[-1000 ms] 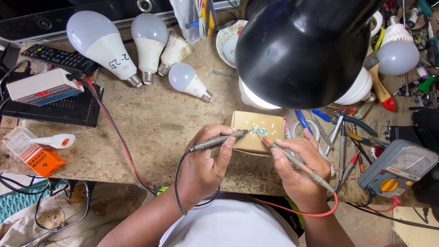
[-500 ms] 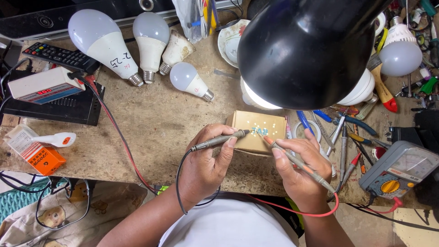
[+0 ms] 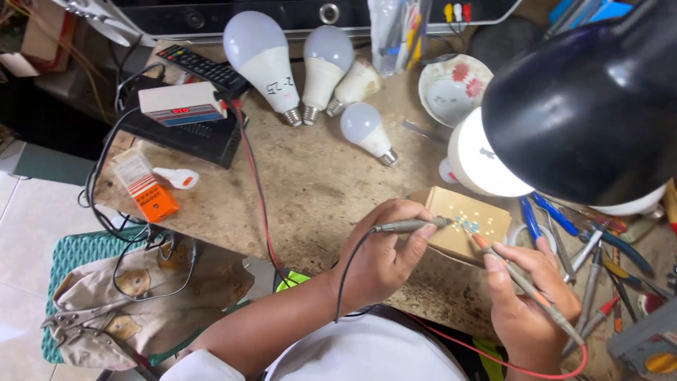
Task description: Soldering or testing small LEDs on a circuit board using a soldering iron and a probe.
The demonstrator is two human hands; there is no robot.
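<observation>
Small home repair bench, electronics/lighting type. My worktop (image 3: 317,183) is worn and stained, w/ loose LED bulbs (image 3: 268,60) lying about, pliers and screwdrivers (image 3: 592,261) piled at the right, a black desk lamp (image 3: 592,106) hanging low over it, a remote (image 3: 201,67) and a black set-top box (image 3: 190,134) at the back. Meter corner (image 3: 645,349) at lower right, red lead wire (image 3: 257,190) trailing across. Tiled floor (image 3: 28,233) and a cloth bag (image 3: 141,296) on a green stool say house, not factory.

The bare worktop (image 3: 317,190) left of the small board (image 3: 469,226) gives free passage. Above the board, the black lamp shade (image 3: 592,106) blocks access. On the right, a pile of pliers and screwdrivers (image 3: 592,261) crowds the surface; bulbs (image 3: 310,70) stand farther back.
</observation>
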